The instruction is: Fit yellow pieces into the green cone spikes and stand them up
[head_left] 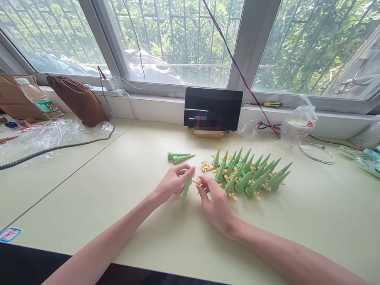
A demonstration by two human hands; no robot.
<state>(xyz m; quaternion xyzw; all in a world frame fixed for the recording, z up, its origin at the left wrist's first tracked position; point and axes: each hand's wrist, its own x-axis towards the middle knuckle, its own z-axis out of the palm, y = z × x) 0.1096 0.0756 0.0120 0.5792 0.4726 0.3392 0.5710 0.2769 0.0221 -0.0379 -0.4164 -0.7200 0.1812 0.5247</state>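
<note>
From the head camera, the left hand (173, 181) is curled around the wide end of a green cone (186, 189), whose tip slants down toward the pale green table (113, 189). The right hand (215, 203) is just beside it, thumb and forefinger pinched narrowly on a small yellow peg (196, 181) that meets the cone's open top. Whether the peg is already seated inside cannot be told. Both hands work at mid-table, directly in front of the person. Just to the right of them is a heap of green cones (251, 173), most pointing up and to the right, with loose yellow pegs (204, 166) scattered at its left edge. Two more green cones (180, 157) lie side by side on the table just behind the left hand, tips pointing right. Further back, a dark tablet (213, 104) stands propped against the window sill. A brown pouch (77, 99) sits at the far left, and a clear plastic bag (298, 123) at the far right.
</note>
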